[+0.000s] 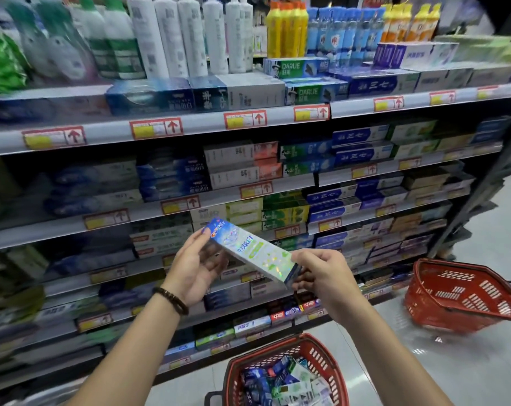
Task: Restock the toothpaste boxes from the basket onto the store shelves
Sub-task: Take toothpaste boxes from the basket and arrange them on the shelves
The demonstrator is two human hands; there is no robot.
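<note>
Head cam, the only view I've got. A lot of it is mush: the shelves [189,133] out at 9 o'clock are smeared with blur, and I can't read the price tags [245,120] anywhere. The near basket [332,373] at 6 o'clock is cut off by the bottom edge, so I only see part of the loose boxes [286,382] piled in it.

The toothpaste box [254,250] sits dead centre, tilted, with its high end toward 10 o'clock, in front of the lower shelves. My left hand [195,268] cups that high end with the thumb on it, fingers partly hidden behind the box. My right hand [321,276] pinches the low end.

A second basket [459,291] at 4 o'clock sits tipped on the floor [395,347], with open tile between the two baskets.
</note>
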